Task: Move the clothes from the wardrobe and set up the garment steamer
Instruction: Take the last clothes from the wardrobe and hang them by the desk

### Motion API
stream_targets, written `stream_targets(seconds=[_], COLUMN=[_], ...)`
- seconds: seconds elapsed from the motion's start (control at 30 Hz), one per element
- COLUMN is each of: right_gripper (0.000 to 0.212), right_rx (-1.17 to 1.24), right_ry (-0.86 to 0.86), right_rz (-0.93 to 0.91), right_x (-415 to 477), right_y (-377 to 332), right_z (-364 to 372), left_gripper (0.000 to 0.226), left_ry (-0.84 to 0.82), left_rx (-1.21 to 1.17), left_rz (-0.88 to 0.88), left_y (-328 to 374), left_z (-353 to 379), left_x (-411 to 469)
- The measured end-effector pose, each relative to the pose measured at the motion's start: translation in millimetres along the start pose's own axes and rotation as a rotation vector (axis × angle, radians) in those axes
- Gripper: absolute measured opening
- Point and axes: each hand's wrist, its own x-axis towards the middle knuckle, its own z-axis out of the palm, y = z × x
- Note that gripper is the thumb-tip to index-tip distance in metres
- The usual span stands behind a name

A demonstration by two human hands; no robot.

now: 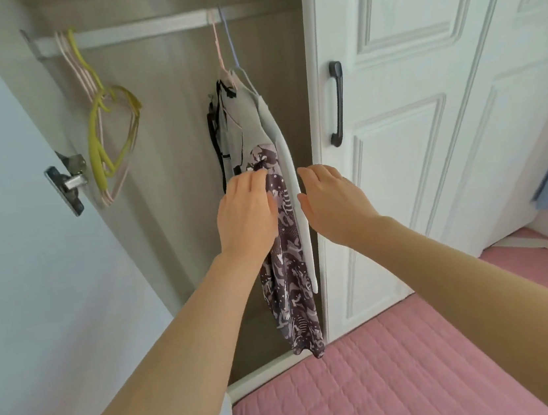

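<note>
My left hand [245, 210] and right hand [330, 200], fingers spread and gripping nothing, flank 2 limp, light garments [283, 240]; I judge the hanger hooks [226, 40] the firmest hold.

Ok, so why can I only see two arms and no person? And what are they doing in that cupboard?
The camera sits on the person's head and looks forward and down, so you see what they see: only their own arms. There is just this one picture, from that one spot.

They stand at an open wardrobe with a grey wooden inside. Clothes hang from its pale rail: a purple patterned garment, a pale grey garment and a grey top with black trim. Some empty yellow and pink hangers hang further left.

The left hand touches the purple patterned garment near its top; whether it has a grip on the cloth, I cannot tell. The right hand is open beside the pale grey garment and holds nothing.

Below is a pink quilted bed cover. No steamer shows.
</note>
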Motion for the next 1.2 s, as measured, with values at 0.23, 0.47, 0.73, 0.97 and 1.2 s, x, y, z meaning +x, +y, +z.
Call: stream_targets(seconds=[0.23, 0.47, 0.73, 0.97, 1.2], right_gripper=[0.033, 0.039, 0.039, 0.041, 0.044], right_rx=[0.011, 0.126, 0.234, 0.426, 0.567], right_ry=[0.075, 0.051, 0.003, -0.02, -0.035], right_rz=[-0.069, 0.003, 0.095, 0.199, 0.308], right_x=[78, 128, 152, 175, 201], right_y=[6, 9, 9, 8, 2], right_z=[-6, 5, 18, 18, 23], left_gripper=[0.034, 0.036, 0.027, 0.012, 0.033], left_ry=[0.046, 0.028, 0.078, 0.037, -0.022], left_rx=[0.165, 0.225, 0.104, -0.1, -0.523], left_rz=[0.174, 0.238, 0.211, -0.015, -0.47], left_y=[-13, -29, -45, -52, -57], left_z=[4, 13, 21, 21, 23], left_x=[64, 93, 97, 139, 198])
